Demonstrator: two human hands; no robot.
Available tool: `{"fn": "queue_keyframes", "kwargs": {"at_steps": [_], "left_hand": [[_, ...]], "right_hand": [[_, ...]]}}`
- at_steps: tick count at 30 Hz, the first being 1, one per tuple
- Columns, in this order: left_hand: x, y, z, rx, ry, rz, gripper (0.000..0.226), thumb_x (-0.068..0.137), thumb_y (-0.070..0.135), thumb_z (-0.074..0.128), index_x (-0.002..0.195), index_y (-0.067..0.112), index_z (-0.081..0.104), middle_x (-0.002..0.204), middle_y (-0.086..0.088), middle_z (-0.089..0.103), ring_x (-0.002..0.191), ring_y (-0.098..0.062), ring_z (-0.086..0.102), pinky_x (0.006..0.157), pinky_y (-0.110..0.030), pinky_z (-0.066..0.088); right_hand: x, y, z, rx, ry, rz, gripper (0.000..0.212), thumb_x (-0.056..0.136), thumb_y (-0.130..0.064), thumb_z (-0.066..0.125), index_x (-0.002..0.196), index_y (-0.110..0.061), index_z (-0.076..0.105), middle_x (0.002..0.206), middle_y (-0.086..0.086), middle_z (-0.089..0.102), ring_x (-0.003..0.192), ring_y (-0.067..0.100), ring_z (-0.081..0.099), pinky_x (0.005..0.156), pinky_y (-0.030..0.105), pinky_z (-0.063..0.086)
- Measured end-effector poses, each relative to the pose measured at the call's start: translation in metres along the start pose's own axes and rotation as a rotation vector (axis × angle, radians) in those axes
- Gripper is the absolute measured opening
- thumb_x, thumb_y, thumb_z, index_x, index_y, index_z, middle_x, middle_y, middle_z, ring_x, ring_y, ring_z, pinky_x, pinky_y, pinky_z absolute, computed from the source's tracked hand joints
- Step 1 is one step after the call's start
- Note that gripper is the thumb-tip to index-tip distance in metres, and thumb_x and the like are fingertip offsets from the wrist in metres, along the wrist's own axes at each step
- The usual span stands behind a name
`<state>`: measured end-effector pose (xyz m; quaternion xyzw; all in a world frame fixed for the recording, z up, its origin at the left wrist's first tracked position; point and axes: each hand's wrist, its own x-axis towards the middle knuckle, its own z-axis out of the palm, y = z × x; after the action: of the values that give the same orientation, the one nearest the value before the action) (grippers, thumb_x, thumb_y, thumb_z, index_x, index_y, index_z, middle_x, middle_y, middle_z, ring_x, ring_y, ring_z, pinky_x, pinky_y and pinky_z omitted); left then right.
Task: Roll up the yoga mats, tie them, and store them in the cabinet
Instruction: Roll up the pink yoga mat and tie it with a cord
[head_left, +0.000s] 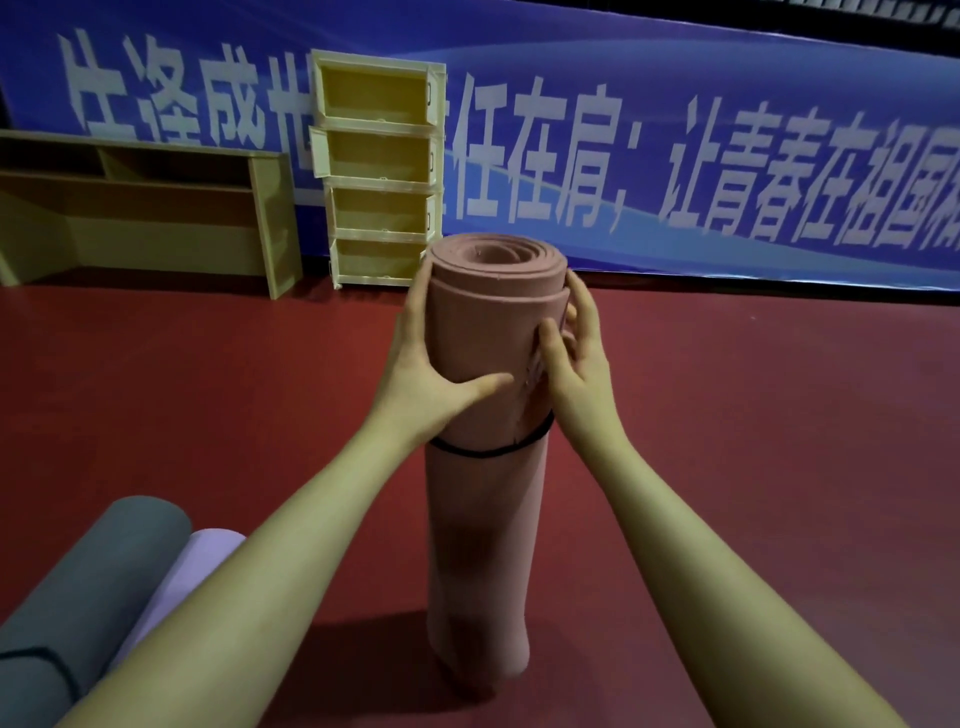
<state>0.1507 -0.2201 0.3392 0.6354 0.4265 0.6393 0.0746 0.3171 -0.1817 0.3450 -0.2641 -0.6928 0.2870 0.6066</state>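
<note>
The pink mat (483, 519) stands upright on its end on the red floor (753, 467), directly in front of the cream cabinet (382, 171), probably because a standing roll is easy to press tight from both sides. The left hand (423, 374) wraps the upper part of the mat, with its fingers (415, 306) behind the roll and the thumb across the front. The right hand (576, 358) grips the opposite side, where the loose outer edge ends, so the roll cannot open. A black band (485, 451) circles the mat just below both hands; I judge it is one tie, and the top perhaps needs one more. The cabinet compartments are open and look empty, ready for storing. Nearer to the person than the pink mat and to its left, a grey mat (78, 587) and a lilac mat (182, 582) lie rolled on the floor.
</note>
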Motion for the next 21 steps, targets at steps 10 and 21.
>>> {"fn": "queue_keyframes", "kwargs": {"at_steps": [10,21], "left_hand": [[-0.019,-0.034,-0.001,0.303,-0.127,-0.156,0.124,0.049,0.041,0.09,0.145,0.027,0.013,0.158,0.0,0.002,0.141,-0.008,0.016,0.108,-0.027,0.022],[-0.037,-0.013,-0.016,0.385,0.048,-0.032,0.084,0.051,0.038,0.091,0.123,0.023,0.051,0.151,0.0,0.028,0.125,0.005,0.031,0.099,-0.018,0.03]], "right_hand": [[-0.038,0.053,0.005,-0.086,-0.175,0.233,0.056,0.09,-0.051,0.049,0.14,-0.056,0.023,0.154,-0.013,0.031,0.138,0.007,0.036,0.114,0.043,0.031],[-0.068,0.064,0.012,0.039,-0.34,0.34,0.092,0.079,-0.056,0.068,0.151,-0.041,0.013,0.155,-0.017,0.028,0.139,0.002,0.031,0.115,0.044,0.03]]}}
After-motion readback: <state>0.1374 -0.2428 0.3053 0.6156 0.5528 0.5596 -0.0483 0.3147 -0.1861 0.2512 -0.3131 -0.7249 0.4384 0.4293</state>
